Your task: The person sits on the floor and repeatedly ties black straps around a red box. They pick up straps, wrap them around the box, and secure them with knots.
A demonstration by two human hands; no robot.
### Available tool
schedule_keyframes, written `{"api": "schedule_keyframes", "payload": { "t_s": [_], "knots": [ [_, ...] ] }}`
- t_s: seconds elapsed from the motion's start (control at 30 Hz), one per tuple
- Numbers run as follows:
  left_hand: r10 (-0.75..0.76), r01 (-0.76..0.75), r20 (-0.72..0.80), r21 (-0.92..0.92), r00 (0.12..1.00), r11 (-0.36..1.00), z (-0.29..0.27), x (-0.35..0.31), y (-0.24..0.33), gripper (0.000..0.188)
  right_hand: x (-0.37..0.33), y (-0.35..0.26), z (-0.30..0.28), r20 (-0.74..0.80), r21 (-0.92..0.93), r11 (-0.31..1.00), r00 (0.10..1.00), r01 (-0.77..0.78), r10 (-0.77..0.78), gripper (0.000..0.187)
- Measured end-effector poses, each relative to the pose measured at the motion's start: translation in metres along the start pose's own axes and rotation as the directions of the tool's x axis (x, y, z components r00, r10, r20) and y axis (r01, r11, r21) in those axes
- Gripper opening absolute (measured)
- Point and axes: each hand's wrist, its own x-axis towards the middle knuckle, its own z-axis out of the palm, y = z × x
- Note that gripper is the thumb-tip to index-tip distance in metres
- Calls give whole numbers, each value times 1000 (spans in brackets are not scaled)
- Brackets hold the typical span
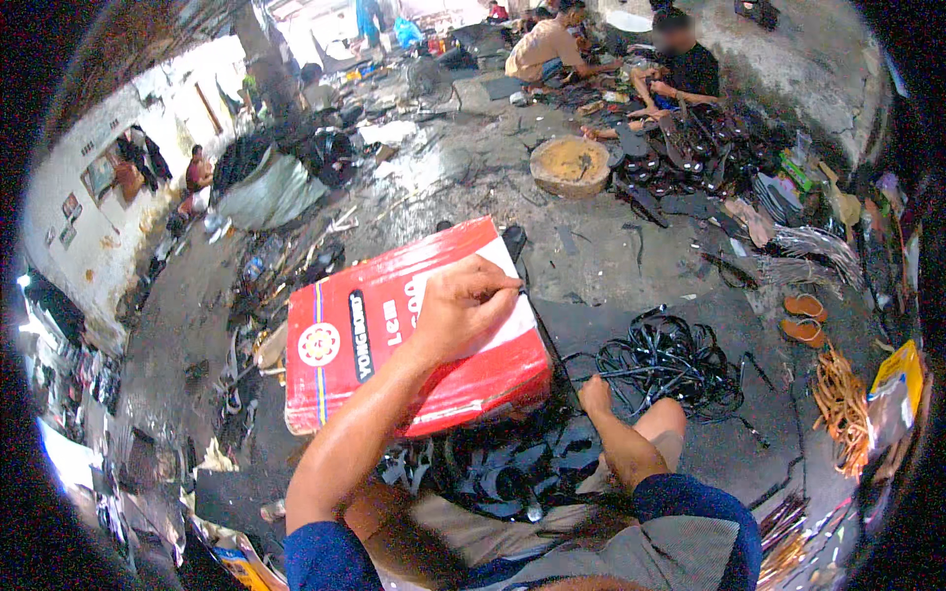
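A red rectangular box (384, 286) with a white patch on its upper face stands tilted in front of me. My left hand (468, 305) lies over it, fingers pinched together at its right edge on a thin black strip (554, 353). The strip runs down beside the box toward my right hand (595, 396). That hand is closed around its lower part, to the right of the box; the fingers are partly hidden. Several short black cut pieces (512, 478) lie near my lap, below the box.
A tangled heap of black straps (670, 364) lies right of my right hand. Beyond are orange sandals (804, 320), a tan bundle (841, 414), a round basin (571, 167) and a pile of dark soles (690, 153). Two people (545, 49) sit working at the back; scraps litter the floor.
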Motion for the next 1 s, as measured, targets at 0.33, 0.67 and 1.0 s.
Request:
{"api": "schedule_keyframes", "payload": {
  "t_s": [0.33,0.67,1.0],
  "knots": [
    [444,-478,177,310,878,822,-17,-16,-16,21,-7,-10,-76,35,-81,996,998,-44,47,34],
    [457,-517,245,349,855,781,-17,-10,-7,40,26,47,-163,-361,-387,914,932,-120,-30,28],
    [421,-493,258,414,870,765,-2,-45,36,40,-203,-30,-62,839,146,736,311,661,-446,48]
  ]
}}
